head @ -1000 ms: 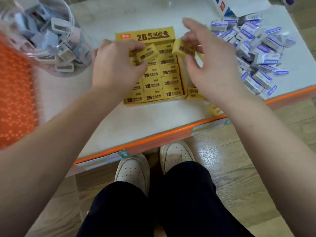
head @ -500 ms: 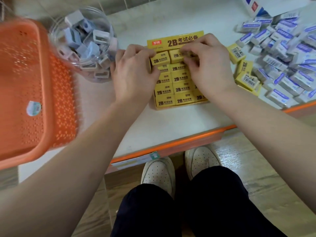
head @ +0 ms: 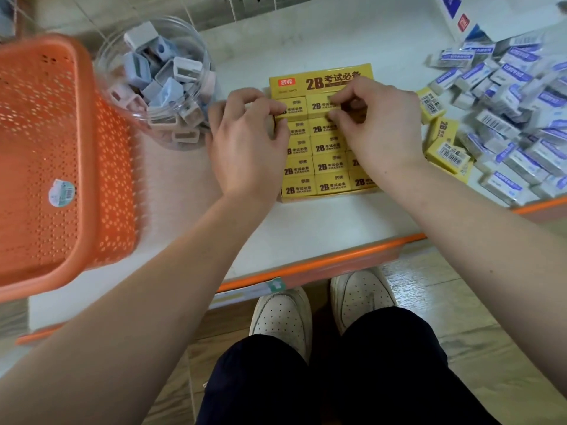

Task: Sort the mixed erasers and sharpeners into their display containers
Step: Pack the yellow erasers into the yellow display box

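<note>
Across a white shelf (head: 306,228) with an orange front edge, sorting under way around a yellow display box (head: 322,77). Far left of the box, an orange basket (head: 46,148), taking up that whole end of the shelf. Right of the box, a loose heap of blue-and-white erasers (head: 515,118), crowding the shelf's other end and running almost to its lip. Just left of the box, a clear jar (head: 159,84) packed with sharpeners, evidently their container.

Over the box's top row, left hand (head: 245,142) with fingers curled, pinching the end of the top-left eraser (head: 294,108). Right hand (head: 380,127) likewise pinching the neighbouring eraser (head: 320,105) between thumb and fingertips. Both apparently seating pieces label-up to match the rows beneath.

Between box and heap, a few loose yellow erasers (head: 445,145), barcodes showing, within the right hand's reach and probably next. In front of the box, bare shelf down to the orange edge: room for the forearms. Tighter at the box's left wall, close to the jar.
</note>
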Action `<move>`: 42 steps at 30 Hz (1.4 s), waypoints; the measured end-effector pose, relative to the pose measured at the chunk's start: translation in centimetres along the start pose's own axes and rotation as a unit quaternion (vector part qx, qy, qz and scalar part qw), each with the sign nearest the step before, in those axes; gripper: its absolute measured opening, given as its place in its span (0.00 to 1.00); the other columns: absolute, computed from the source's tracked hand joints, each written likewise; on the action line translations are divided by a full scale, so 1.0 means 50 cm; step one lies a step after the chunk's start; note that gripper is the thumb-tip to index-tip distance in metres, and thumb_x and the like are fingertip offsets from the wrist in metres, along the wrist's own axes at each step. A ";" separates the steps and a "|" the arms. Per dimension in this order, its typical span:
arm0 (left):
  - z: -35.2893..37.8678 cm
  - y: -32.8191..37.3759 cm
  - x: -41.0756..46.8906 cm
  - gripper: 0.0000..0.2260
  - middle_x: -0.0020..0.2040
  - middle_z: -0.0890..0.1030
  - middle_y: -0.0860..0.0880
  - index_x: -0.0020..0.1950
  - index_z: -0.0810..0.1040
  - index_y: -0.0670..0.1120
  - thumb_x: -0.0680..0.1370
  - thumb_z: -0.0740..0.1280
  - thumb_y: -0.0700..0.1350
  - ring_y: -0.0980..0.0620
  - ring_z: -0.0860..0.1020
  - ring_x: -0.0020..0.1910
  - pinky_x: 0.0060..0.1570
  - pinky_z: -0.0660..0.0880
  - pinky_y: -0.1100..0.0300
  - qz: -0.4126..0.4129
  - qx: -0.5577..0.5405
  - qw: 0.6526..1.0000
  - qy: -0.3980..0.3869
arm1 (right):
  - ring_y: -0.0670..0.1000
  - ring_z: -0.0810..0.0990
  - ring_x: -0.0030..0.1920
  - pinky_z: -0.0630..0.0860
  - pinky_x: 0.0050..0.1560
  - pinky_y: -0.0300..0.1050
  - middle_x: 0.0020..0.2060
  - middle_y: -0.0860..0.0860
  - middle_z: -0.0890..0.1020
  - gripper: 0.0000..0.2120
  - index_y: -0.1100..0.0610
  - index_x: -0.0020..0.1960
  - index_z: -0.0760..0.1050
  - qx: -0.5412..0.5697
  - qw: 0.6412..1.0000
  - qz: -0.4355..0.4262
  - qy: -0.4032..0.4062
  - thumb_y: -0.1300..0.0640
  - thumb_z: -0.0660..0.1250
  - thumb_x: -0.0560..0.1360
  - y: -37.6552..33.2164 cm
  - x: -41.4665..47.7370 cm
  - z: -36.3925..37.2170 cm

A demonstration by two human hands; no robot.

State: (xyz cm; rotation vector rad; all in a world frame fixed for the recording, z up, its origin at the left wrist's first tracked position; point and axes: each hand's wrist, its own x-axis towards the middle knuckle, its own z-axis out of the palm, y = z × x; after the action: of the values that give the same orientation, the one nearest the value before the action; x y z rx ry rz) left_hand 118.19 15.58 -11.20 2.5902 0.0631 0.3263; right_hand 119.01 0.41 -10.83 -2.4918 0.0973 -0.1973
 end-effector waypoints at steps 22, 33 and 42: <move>0.027 0.026 -0.002 0.11 0.52 0.82 0.50 0.53 0.83 0.48 0.76 0.62 0.42 0.44 0.76 0.50 0.46 0.68 0.57 0.126 0.019 0.992 -0.011 | 0.51 0.71 0.64 0.63 0.65 0.39 0.62 0.51 0.75 0.21 0.55 0.64 0.75 -0.051 0.998 0.039 0.028 0.65 0.60 0.73 0.091 0.007 -0.098; 0.027 0.019 -0.004 0.11 0.51 0.83 0.51 0.52 0.84 0.48 0.76 0.64 0.40 0.49 0.77 0.48 0.44 0.65 0.64 0.118 -0.021 0.993 0.000 | 0.57 0.64 0.65 0.61 0.62 0.44 0.63 0.54 0.71 0.18 0.56 0.66 0.71 -0.157 0.987 0.024 -0.028 0.62 0.59 0.76 0.091 0.010 -0.086; 0.028 0.020 -0.014 0.10 0.53 0.83 0.51 0.53 0.84 0.47 0.76 0.64 0.40 0.50 0.79 0.51 0.49 0.70 0.62 0.121 -0.044 0.992 -0.013 | 0.52 0.72 0.60 0.60 0.57 0.31 0.59 0.55 0.74 0.17 0.59 0.65 0.73 -0.018 0.997 -0.078 -0.009 0.64 0.60 0.76 0.015 -0.026 -0.057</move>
State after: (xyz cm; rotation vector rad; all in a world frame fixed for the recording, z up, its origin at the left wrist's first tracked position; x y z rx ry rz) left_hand 117.85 13.96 -12.02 2.5157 -0.2714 0.3725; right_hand 117.25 -1.72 -9.20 -2.5375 -0.1022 -0.2409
